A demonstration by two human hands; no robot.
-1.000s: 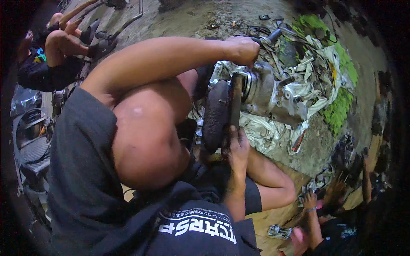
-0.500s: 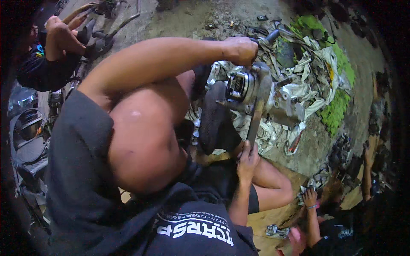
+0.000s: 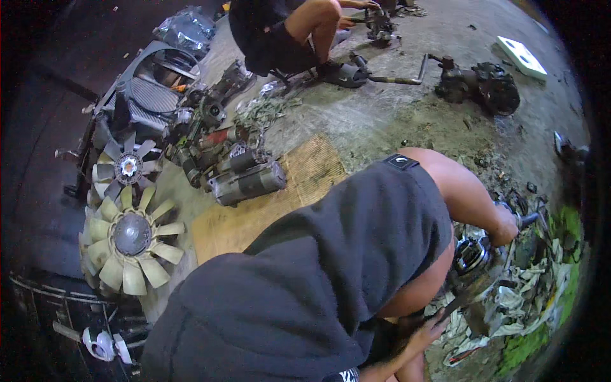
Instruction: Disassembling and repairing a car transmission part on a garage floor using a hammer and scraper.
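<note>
My left hand (image 3: 505, 228) is a closed fist beside a metal casting. It grips a tool with a dark cylindrical end (image 3: 528, 220), whose kind I cannot make out. The casting has a round, shiny ringed opening (image 3: 472, 254) and sits among crumpled rags (image 3: 528, 283). Lower down, my right hand (image 3: 428, 332) holds the near end of a long, flat, dark metal bar (image 3: 466, 299) that slants up across the casting. My sleeve, arm and knee hide part of the casting.
Two cooling fans (image 3: 132, 234), a radiator (image 3: 149, 99) and a starter motor (image 3: 248, 183) lie at left, near cardboard (image 3: 305, 169). Another person (image 3: 273, 38) works on a part at the top. A greasy assembly (image 3: 484, 89) and white tray (image 3: 522, 57) lie far right; green material (image 3: 525, 350) borders the rags.
The view has swung left, so my hands and the casting now appear at the lower right. Both hands keep their grips. Fans and cardboard at left have come into view.
</note>
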